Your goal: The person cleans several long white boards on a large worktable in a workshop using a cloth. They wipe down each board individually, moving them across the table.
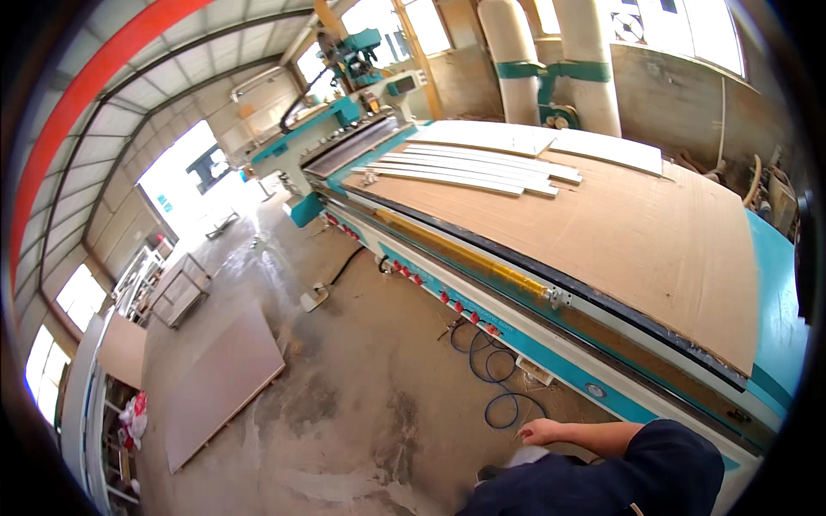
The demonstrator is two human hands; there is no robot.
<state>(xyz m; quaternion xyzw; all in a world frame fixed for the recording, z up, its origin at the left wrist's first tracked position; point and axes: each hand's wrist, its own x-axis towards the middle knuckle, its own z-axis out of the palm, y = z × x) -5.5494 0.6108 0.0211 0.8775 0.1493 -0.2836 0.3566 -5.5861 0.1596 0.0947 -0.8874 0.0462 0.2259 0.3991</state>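
Observation:
My right hand point(539, 432) is low in the picture, at the end of a bare forearm below a dark blue sleeve point(667, 460). Its fingers are loosely curled, and I see nothing in them. It is apart from the long machine bed point(594, 391), whose teal and white side runs just beyond it. A coiled blue hose point(489, 378) lies on the floor by the machine, close to that hand. Under the hand a pale grey patch point(527, 456) shows, too blurred to name. My left hand is out of the picture.
A brown board point(654, 232) covers the machine bed, with several white strips point(469, 176) and white panels point(482, 136) on it. The teal gantry point(344, 112) stands at the far end. A large flat panel point(225, 387) lies on the floor, left. Racks point(176, 292) stand farther left.

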